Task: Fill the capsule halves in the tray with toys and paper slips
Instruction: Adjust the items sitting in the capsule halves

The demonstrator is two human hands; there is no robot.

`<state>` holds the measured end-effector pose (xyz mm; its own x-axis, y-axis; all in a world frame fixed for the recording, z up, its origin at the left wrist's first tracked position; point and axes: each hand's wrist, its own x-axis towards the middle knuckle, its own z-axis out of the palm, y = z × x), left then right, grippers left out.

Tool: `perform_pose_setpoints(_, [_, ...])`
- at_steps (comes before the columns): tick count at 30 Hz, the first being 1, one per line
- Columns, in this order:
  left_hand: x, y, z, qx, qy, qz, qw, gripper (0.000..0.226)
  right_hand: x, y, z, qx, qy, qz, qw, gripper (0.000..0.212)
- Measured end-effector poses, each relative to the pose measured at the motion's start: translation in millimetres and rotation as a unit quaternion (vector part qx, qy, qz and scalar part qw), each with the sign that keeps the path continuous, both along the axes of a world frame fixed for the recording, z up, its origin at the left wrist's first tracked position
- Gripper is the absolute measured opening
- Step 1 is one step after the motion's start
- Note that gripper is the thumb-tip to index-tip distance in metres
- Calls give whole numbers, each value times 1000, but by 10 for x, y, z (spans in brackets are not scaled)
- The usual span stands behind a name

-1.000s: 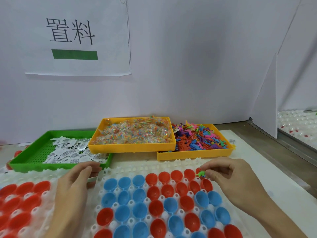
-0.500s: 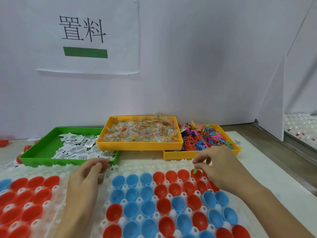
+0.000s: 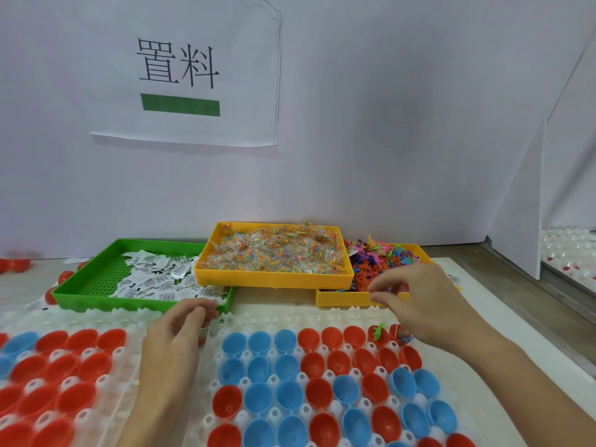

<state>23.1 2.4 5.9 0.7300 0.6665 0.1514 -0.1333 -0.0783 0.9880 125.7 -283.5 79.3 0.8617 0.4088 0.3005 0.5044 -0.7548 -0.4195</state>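
Right hand (image 3: 419, 301) hovers, fingers curled

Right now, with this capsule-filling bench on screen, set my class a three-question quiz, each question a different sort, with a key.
1. True or false: the green tray holds paper slips.
2. Multiple choice: the green toy lies in A) a blue capsule half, B) a red capsule half, C) the raised yellow tray.
3. Fill in: the right hand hovers by the lower yellow tray of small coloured ____.

Key: 1 true; 2 B; 3 toys.
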Motion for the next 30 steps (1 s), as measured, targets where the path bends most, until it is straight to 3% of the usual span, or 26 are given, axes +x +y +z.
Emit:
perform_pose_setpoints(5, [-6,4,5,-17,-7,-3,1000,30,210,485,244,28,-30,35,999,10])
perform_pose_setpoints(11, [8,8,11,-8,-5,-7,1000,33,534,987,306,-120,70,42,989,20])
perform_pose_setpoints(14, [17,25,-1,-7,-3,-6,1000,35,584,1077,253,-157,81,53,983,14])
perform_pose_setpoints(23, [17,46,9,0,0,-7,1000,39,596,954,191,-35,55,37,997,3])
perform_pose_setpoints(30, [-12,43,26,6,4,-7,1000,34,494,797,264,82,47,1,996,21])
